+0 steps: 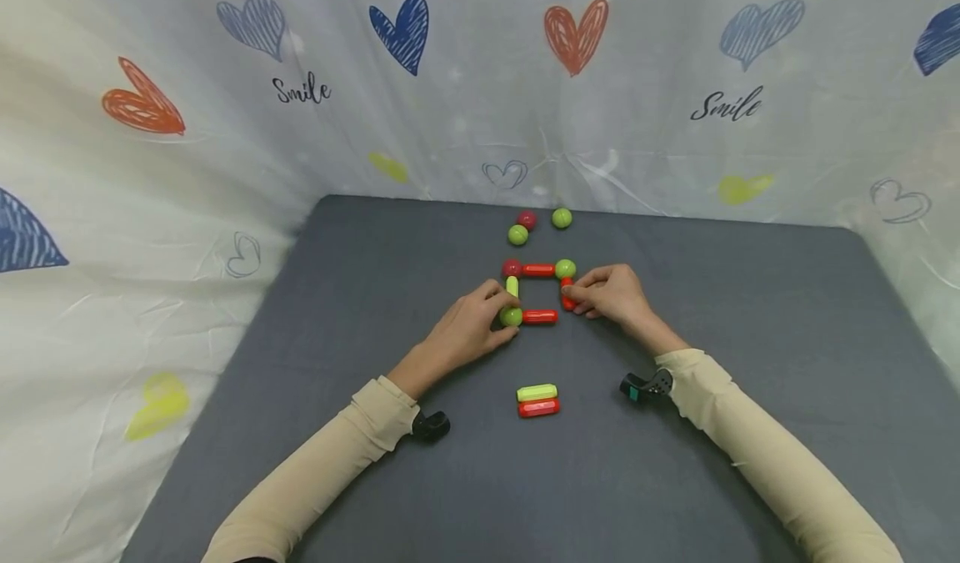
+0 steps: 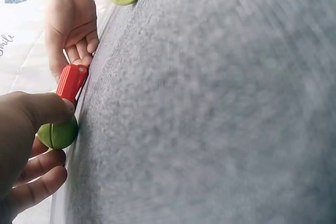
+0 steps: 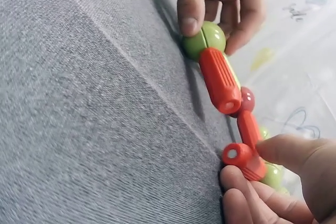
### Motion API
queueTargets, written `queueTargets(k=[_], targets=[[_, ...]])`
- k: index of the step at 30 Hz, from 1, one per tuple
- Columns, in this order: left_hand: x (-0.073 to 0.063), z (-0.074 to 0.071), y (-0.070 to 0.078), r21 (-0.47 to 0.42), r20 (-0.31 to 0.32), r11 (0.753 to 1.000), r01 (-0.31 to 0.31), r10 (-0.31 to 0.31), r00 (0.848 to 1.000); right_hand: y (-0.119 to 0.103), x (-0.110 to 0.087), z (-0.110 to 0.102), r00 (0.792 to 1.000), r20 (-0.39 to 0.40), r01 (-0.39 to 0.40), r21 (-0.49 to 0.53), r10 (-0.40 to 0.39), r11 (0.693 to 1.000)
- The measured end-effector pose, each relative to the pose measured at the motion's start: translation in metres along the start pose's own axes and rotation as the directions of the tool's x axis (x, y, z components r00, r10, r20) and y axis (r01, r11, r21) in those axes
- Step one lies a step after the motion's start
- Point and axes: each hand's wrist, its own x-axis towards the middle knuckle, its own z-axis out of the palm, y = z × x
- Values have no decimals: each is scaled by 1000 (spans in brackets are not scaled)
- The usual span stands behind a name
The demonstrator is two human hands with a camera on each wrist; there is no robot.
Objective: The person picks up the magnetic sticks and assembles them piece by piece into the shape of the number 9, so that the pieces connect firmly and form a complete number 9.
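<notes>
A square outline of magnetic rods and balls lies on the dark table. My left hand (image 1: 467, 327) grips the green ball (image 1: 512, 317) at its near left corner, between thumb and fingers. From that ball a red rod (image 1: 540, 317) runs right and a yellow-green rod (image 1: 512, 287) runs away to a red ball (image 1: 512, 268). Another red rod (image 1: 538, 270) joins it to a green ball (image 1: 566, 268) at the far right. My right hand (image 1: 617, 294) pinches the right-side red rod (image 3: 254, 168), whose round silvery end faces the right wrist camera. The near right corner is a gap without a ball.
Beyond the outline sit a loose red ball (image 1: 527, 220) and two green balls (image 1: 562, 218). Nearer me, a yellow-green rod (image 1: 537, 393) lies alongside a red rod (image 1: 538, 408). A white curtain (image 1: 480, 113) printed with hearts hangs behind the table (image 1: 360, 279).
</notes>
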Motion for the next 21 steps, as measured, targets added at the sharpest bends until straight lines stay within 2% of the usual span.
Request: queueTargets(k=[8, 11, 14, 17, 19, 21], targets=[[0, 1, -4, -30, 3, 999, 17, -17, 1000, -4, 7, -16, 998, 38, -40, 17, 39, 999], [-3, 0, -5, -45, 0, 999, 25, -25, 1000, -8, 14, -23, 1000, 17, -4, 21, 4, 1000], [-6, -1, -6, -56, -7, 998, 28, -29, 1000, -13, 26, -30, 996, -24, 84, 2, -84, 996], [-7, -1, -8, -69, -15, 997, 22, -24, 1000, -18, 44, -35, 979, -74, 184, -100, -192, 978], [-7, 0, -10, -82, -19, 997, 17, -19, 1000, -23, 59, -37, 962, -97, 229, -210, -254, 950], [-6, 0, -11, -97, -20, 995, 13, -15, 1000, -26, 75, -37, 951, -84, 257, -321, -298, 912]])
